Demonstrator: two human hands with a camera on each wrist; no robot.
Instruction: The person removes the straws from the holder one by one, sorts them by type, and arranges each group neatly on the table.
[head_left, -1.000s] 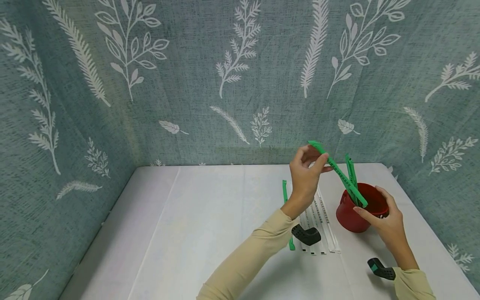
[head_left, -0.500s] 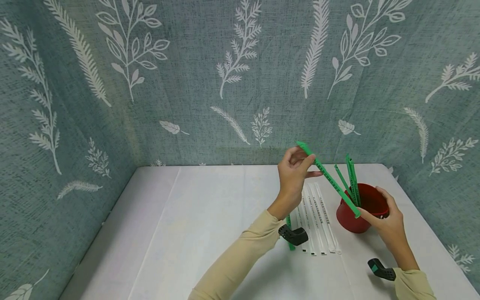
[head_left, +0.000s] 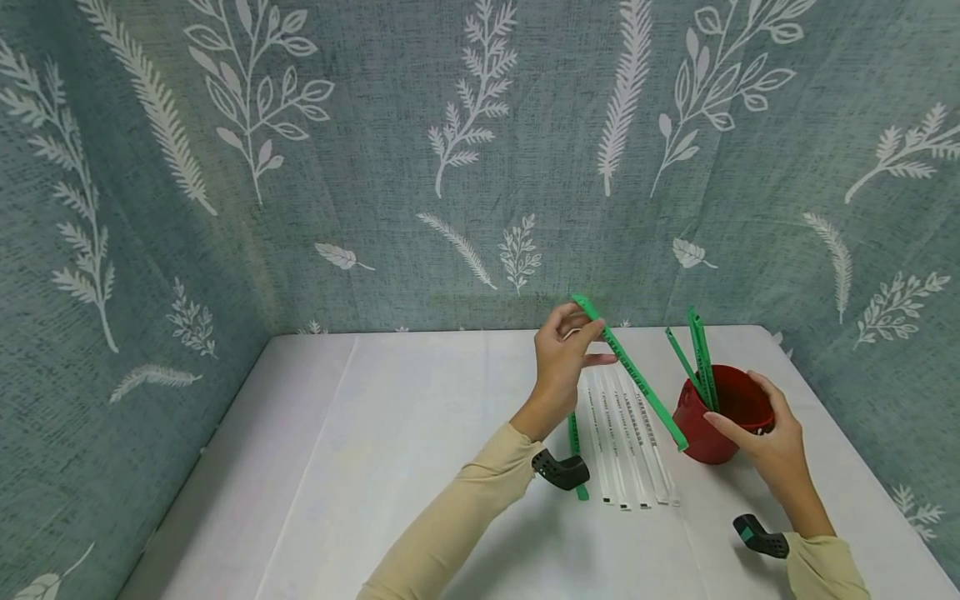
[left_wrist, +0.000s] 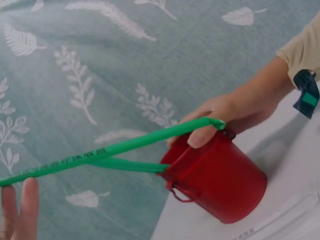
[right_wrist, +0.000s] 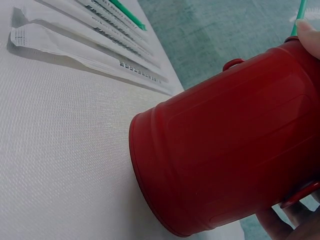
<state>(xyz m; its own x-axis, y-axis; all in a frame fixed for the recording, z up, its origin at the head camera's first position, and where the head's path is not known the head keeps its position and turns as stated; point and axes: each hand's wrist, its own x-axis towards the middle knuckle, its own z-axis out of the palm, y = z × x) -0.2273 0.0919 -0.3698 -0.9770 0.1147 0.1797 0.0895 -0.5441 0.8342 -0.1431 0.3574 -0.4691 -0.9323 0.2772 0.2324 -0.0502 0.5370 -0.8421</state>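
Observation:
My left hand [head_left: 558,362] pinches a long green paper-wrapped straw [head_left: 637,379] near its upper end. The straw slants down to the right, its lower end just left of a red bucket [head_left: 705,437]. My right hand [head_left: 780,437] holds that bucket by the rim, thumb at the near side; in the right wrist view the bucket wall [right_wrist: 225,145] hides most of the hand. Several more green wrapped straws [head_left: 702,362] stand in the bucket, leaning left. In the left wrist view the held straw [left_wrist: 125,145] crosses before the bucket [left_wrist: 220,180].
Several white wrapped straws [head_left: 626,467] lie side by side on the white table [head_left: 375,483], left of the bucket. A green wrapped straw [head_left: 574,433] lies at their left, partly hidden by my left hand and wrist. Patterned cloth [head_left: 390,167] rises behind the table.
My left hand has moved left and slightly down, carrying the green wrapped straw from over the bucket's mouth to beside it. The right hand and bucket have stayed put.

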